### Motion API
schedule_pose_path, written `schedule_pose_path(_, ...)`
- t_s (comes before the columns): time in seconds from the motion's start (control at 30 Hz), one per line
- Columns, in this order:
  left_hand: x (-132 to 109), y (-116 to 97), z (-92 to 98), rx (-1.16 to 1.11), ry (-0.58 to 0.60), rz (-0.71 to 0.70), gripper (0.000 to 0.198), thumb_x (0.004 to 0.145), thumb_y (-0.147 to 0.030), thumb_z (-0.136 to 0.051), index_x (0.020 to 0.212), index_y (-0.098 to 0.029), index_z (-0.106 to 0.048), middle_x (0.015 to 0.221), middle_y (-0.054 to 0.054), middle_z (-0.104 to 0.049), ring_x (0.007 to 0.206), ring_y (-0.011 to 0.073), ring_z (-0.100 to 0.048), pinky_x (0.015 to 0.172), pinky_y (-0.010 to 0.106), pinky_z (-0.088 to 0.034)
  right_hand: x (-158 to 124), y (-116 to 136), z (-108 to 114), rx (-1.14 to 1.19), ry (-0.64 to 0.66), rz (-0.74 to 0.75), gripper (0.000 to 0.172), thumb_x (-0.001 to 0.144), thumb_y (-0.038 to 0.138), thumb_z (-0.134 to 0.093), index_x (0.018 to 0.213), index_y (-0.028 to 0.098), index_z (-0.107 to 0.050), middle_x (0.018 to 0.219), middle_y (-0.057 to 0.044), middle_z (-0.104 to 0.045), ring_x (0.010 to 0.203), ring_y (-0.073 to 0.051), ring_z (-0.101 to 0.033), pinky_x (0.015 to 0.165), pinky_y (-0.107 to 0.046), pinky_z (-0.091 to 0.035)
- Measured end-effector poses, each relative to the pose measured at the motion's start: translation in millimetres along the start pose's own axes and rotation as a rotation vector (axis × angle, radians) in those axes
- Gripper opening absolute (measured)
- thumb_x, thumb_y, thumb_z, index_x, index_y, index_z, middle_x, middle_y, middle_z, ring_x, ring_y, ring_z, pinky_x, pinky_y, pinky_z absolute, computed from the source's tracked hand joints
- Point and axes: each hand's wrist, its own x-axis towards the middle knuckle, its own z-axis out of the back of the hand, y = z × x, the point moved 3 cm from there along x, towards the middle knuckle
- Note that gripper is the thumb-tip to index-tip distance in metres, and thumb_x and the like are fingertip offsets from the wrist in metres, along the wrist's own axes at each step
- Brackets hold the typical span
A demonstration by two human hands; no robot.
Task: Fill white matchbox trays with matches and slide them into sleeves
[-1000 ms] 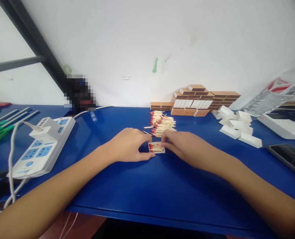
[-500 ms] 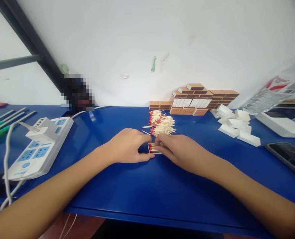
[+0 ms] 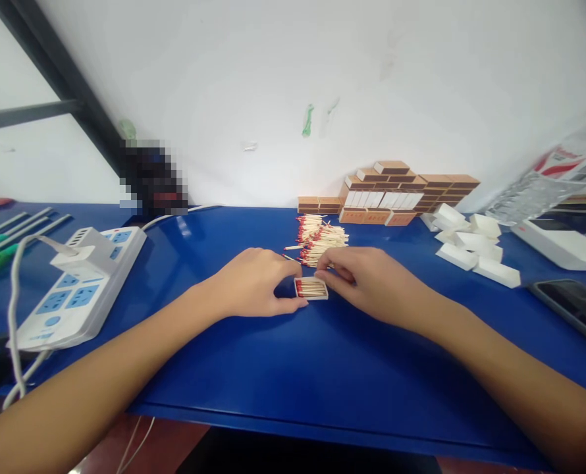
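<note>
Blue desk [image 3: 293, 368] in front, and on it sits the small matchbox tray [image 3: 317, 298], red-tipped matches [image 3: 311, 288] lying inside. Left hand [image 3: 253, 283] pinches its left end between thumb and finger; too hard a squeeze could buckle those thin walls! Right hand [image 3: 372, 283] hovers at the far right corner, fingers bunched; whether they grip a match, I cannot tell. One stray knuckle might scatter the loose match pile [image 3: 325, 245] just beyond. Farther back, stacked matchboxes [image 3: 367, 216] could topple if bumped.
</note>
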Motion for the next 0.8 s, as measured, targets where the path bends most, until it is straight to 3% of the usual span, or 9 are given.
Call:
schedule_pose_path(0.27,-1.0,-4.1,-1.1,-0.077,0.011,-0.016,0.030,0.087,-0.048,-0.071,0.097,-0.020,-0.074,0.065,-0.003,-0.062,0.058,0.0115,-0.056,0.056,0.026,-0.034,6.7,-25.4,-8.3,-0.027,0.037,-0.059,0.012,0.097,0.026,-0.057,0.096,0.020,-0.068,0.074,-0.002,-0.062,0.067,-0.017,-0.054,0.063,-0.028,-0.035)
schedule_pose_path(0.47,0.0,-1.0,1.1,-0.053,-0.005,-0.001,0.029,0.088,-0.046,-0.070,0.095,-0.019,-0.074,0.067,-0.003,-0.062,0.058,0.0115,-0.056,0.055,0.026,-0.033,7.3,-24.8,-10.6,0.019,0.009,-0.026,0.013,0.099,0.027,-0.056,0.104,0.021,-0.066,0.077,-0.001,-0.062,0.069,-0.016,-0.054,0.064,-0.027,-0.034)
schedule_pose_path(0.8,0.1,2.6,-2.5,-0.006,-0.004,-0.014,0.031,0.089,-0.049,-0.068,0.096,-0.018,-0.073,0.067,-0.002,-0.063,0.057,0.0121,-0.056,0.055,0.027,-0.033,6.9,-28.2,-10.3,-0.079,0.099,-0.084,0.013,0.100,0.025,-0.052,0.095,0.020,-0.062,0.084,-0.005,-0.069,0.072,-0.018,-0.058,0.064,-0.028,-0.035)
